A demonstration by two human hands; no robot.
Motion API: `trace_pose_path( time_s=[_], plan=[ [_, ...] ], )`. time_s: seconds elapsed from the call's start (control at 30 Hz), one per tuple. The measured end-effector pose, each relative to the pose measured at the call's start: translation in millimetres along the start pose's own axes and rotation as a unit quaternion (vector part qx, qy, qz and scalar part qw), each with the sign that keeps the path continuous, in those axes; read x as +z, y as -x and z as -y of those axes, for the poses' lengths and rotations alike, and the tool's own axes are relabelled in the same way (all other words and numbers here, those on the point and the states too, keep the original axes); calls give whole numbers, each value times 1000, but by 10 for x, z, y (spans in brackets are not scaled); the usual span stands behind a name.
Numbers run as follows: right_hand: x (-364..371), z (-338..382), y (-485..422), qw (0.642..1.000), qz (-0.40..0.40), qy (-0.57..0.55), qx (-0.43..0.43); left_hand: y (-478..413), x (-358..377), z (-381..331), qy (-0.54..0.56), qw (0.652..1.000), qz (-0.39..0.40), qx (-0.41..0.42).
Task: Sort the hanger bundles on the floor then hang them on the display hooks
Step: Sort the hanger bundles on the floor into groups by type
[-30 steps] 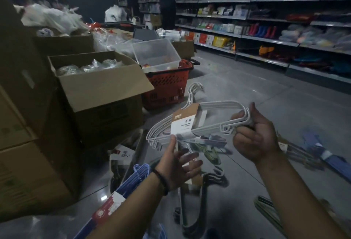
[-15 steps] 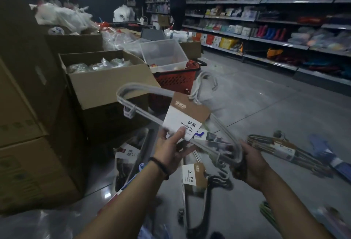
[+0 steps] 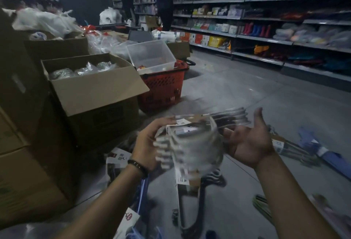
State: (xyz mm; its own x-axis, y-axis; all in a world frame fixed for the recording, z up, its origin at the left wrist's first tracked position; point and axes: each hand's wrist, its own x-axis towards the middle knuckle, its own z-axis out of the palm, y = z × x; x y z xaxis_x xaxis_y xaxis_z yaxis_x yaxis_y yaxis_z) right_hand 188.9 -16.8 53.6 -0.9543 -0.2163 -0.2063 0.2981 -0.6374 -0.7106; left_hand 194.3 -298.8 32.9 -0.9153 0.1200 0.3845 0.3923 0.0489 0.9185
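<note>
Head view: the left hand (image 3: 149, 144) sits nearer the camera than the red basket (image 3: 163, 89) and grips the white hanger bundle (image 3: 193, 144) by its left end. Its fingers (image 3: 161, 122) are curled over the top edge by the brown paper label. The bundle is held in the air above the floor (image 3: 256, 94), between the two hands, and is heavily blurred. A dark band (image 3: 137, 165) circles the left wrist.

The right hand (image 3: 248, 144) is to the right of the bundle, palm turned up. Its fingers (image 3: 230, 134) are spread apart and relaxed, with the thumb raised. Blur hides whether the fingertips touch the bundle.

More bundles lie on the floor on the near side of the basket:
- a black hanger bundle (image 3: 191, 200) below the hands
- a blue bundle (image 3: 322, 153) off to the right
- a green bundle (image 3: 263, 207) by the right forearm

A clear plastic tub (image 3: 150, 54) rests on top of the basket. An open cardboard box (image 3: 95, 89) stands just left of the basket. Stocked shelves (image 3: 266, 35) run along the aisle to the basket's right.
</note>
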Motion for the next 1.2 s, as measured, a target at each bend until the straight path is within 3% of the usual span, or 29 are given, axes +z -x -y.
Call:
trace_pose_path(
  time_s=[0.07,0.17,0.3,0.37,0.57,0.7,0.83,0.93,1.07,1.2],
  plan=[
    [-2,-23,-15,1000,6,22,1,-23,25,143,25,999,-26,25],
    [-26,-23,-141,998,-44,44,5,46,123,343,95,993,-67,-33],
    [-296,-268,-410,976,-208,64,-22,23,199,717,331,906,-84,-249],
    [-500,-510,-515,960,-263,97,-27,45,252,891,374,879,-59,-289],
    [-991,-1076,-681,937,-332,106,-8,201,431,1312,213,903,-3,-373],
    [-1356,-1371,-732,932,-356,65,19,214,575,1704,147,904,-24,-400],
    [-1577,-1461,-798,924,-382,27,-9,147,761,1963,106,909,-66,-399],
    [-1678,-1484,-890,928,-368,50,-10,139,848,2123,59,920,-56,-384],
    [-1768,-1585,-965,921,-318,210,81,251,879,2226,-68,931,-51,-356],
    [-1842,-1631,-1103,925,-321,190,74,422,947,2382,-118,913,41,-387]
  ],
)
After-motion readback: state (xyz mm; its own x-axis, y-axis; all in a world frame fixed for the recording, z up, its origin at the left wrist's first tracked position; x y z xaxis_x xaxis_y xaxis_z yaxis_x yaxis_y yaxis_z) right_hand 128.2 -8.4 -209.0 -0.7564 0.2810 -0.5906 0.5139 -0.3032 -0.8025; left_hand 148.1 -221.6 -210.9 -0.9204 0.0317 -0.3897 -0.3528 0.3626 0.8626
